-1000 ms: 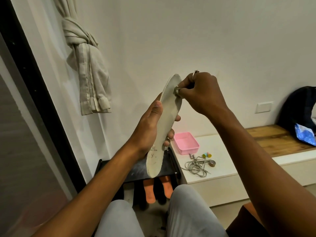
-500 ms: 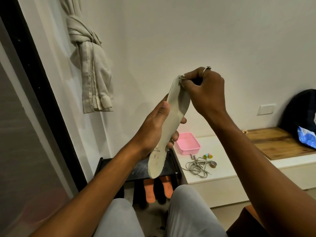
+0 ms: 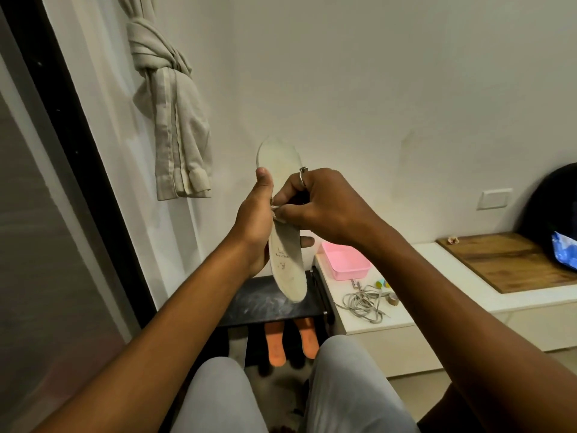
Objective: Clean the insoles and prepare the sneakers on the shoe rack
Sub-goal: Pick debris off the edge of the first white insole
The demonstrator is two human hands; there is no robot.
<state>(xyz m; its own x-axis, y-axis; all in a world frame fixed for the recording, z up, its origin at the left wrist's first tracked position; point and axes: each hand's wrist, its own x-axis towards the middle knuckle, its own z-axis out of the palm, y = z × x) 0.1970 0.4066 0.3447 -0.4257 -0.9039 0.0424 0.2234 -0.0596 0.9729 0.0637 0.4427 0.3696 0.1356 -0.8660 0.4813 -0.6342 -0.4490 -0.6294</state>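
The left hand (image 3: 256, 220) grips the insole (image 3: 285, 267) round its middle, thumb lying up the near edge and fingers curled behind. The insole stands nearly upright in the air, toe up, with its heel above the dark top of the shoe rack (image 3: 265, 303). Just right of it, the right hand (image 3: 321, 207) pinches what looks like a small pale wipe (image 3: 276, 211) against the insole's face. The step in hand seems to be wiping. To do it well, the fingers behind should back the spot being rubbed so the soft insole does not fold. Strokes should run lengthwise, and the grip should shift so the covered middle gets cleaned too. Further right, a pink tray (image 3: 345, 260) and laces (image 3: 362, 303) lie on the white surface (image 3: 437, 298).
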